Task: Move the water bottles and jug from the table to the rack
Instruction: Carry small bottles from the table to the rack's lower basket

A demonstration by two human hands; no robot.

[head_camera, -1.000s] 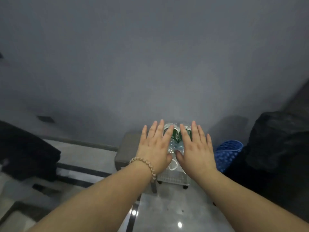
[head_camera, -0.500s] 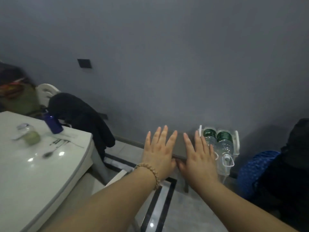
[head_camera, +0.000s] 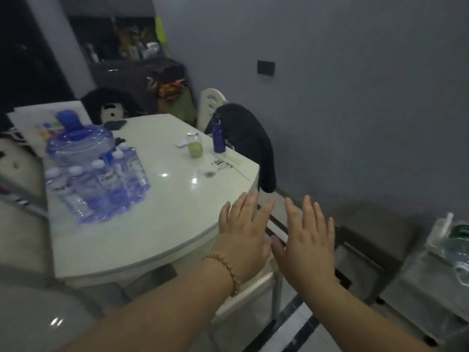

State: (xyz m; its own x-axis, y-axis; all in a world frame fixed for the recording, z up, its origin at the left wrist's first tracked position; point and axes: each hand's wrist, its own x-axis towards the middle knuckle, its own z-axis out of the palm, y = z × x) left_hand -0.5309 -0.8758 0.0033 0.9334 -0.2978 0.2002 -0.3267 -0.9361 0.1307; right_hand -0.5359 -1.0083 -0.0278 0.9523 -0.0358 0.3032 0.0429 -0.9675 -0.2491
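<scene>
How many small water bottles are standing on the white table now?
5. The small bottles stand in one tight row on the table's left side, before the blue jug. Others may hide behind.

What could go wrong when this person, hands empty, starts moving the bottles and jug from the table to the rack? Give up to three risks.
1. The water bottles stand packed close beside the jug; lifting one may topple its neighbours.
2. The jug looks bulky; the left hand or right hand alone may lose it.
3. The rack holds green-capped bottles, so room may run short.
</scene>
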